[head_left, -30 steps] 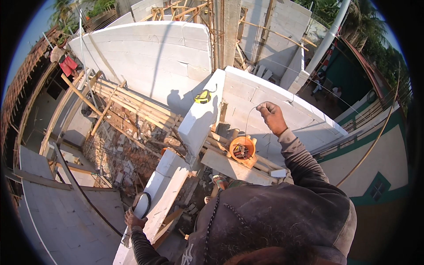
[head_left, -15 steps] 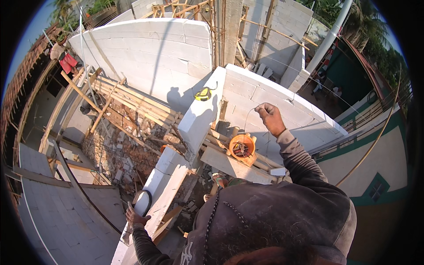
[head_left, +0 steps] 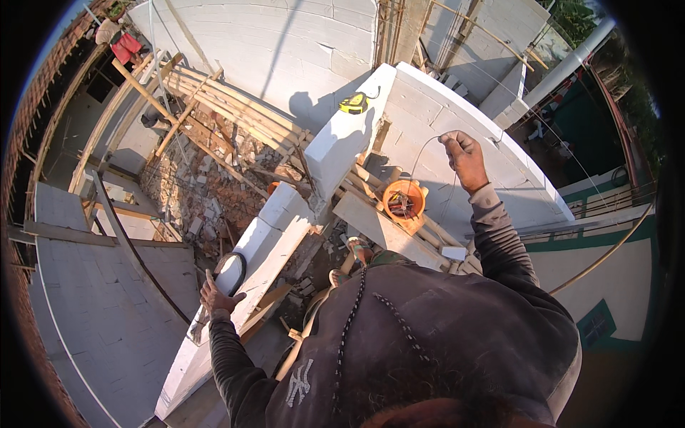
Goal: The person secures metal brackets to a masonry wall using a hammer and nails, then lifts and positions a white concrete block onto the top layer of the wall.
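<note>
Left hand (head_left: 218,298) has spread its grip apart, right hand (head_left: 467,160) clamped on wire (head_left: 423,147), an orange bucket (head_left: 410,223) holding jumbled items (head_left: 401,205).

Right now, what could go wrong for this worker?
The thin wire in the right hand could spring loose or snag. The tape measure sits on top of a wall, so a bump might knock it off. The bucket beside the plank might tip if nudged.
</note>
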{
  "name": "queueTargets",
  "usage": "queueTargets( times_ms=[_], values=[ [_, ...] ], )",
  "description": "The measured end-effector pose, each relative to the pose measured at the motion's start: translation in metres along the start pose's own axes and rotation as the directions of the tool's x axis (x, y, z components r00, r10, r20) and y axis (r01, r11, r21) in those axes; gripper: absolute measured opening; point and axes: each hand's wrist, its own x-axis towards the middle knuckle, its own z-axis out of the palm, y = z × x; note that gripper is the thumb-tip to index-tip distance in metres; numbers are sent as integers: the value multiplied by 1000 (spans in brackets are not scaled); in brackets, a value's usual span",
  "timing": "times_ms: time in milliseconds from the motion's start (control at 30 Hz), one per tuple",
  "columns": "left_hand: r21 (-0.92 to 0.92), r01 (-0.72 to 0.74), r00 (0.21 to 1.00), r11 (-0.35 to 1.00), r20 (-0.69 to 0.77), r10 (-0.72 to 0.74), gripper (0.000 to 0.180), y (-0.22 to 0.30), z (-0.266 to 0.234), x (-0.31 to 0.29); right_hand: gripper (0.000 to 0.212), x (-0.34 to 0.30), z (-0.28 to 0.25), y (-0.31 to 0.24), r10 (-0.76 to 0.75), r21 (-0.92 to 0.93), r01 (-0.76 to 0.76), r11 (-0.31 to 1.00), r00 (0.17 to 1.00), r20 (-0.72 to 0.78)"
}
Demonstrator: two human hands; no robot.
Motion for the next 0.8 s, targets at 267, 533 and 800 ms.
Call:
queueTargets(
  times_ms=[267,533,800],
  values=[
    [38,-39,999,999,-6,39,108,-3,-3,14,18,-5,0,0,1,0,-1,1000,1000,5],
    [33,-45,999,998,8,45,143,5,2,3,17,-8,13,0,20,64,-22,998,999,32],
    [-9,-40,998,999,51,41,162,22,-8,4,20,-13,53,-9,-12,27,6,1000,966,257]
  ],
)
